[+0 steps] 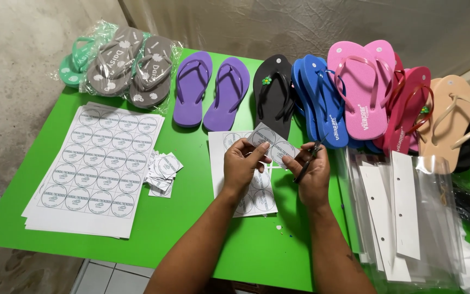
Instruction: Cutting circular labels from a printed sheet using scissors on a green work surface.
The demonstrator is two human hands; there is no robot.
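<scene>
My left hand pinches a small paper strip printed with two round labels, held above a partly cut label sheet on the green table. My right hand grips the strip's right end and also holds a pair of dark scissors, blades pointing up. Both hands hover over the table's middle, just in front of a black flip-flop.
A stack of uncut label sheets lies at the left, with a pile of cut label squares beside it. Flip-flops line the back: bagged grey ones, purple, blue, pink, tan. Clear bags with white card strips lie at right.
</scene>
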